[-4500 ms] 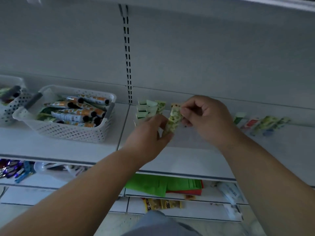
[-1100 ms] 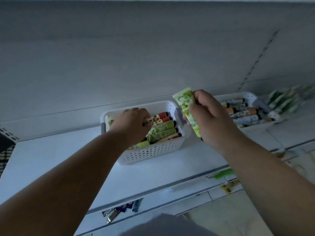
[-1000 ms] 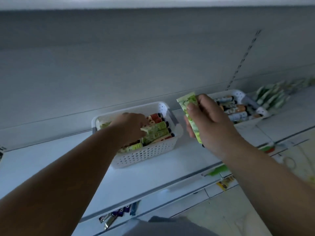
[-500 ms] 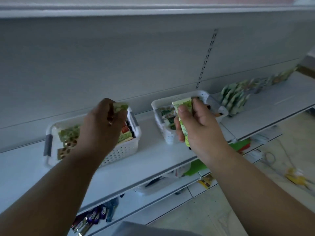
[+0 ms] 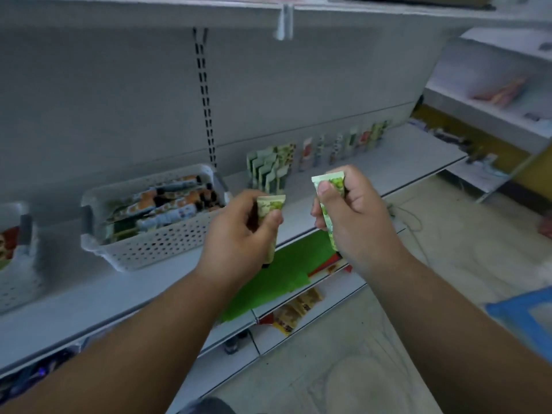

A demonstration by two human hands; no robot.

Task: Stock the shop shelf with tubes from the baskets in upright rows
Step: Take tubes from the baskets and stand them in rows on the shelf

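Observation:
My left hand (image 5: 242,234) grips a green patterned tube (image 5: 270,206), cap end down, in front of the shelf edge. My right hand (image 5: 355,219) holds a second green tube (image 5: 330,182) the same way, just to the right. Behind both hands, a cluster of green tubes (image 5: 268,168) stands upright on the white shelf (image 5: 403,156), and a row of single tubes (image 5: 343,144) runs along the back panel. A white perforated basket (image 5: 155,243) full of lying tubes sits on the shelf to the left of my hands.
Another white basket (image 5: 15,264) is cut off at the left edge. Green sheets (image 5: 268,279) and yellow packets (image 5: 295,312) lie on lower shelves. A blue object (image 5: 519,315) is on the floor at right; a side shelving unit (image 5: 493,115) stands far right.
My left hand has lifted a green tube out of the left basket. Both hands, each with a tube, have moved rightward past the second basket toward the standing tubes as the view swung right.

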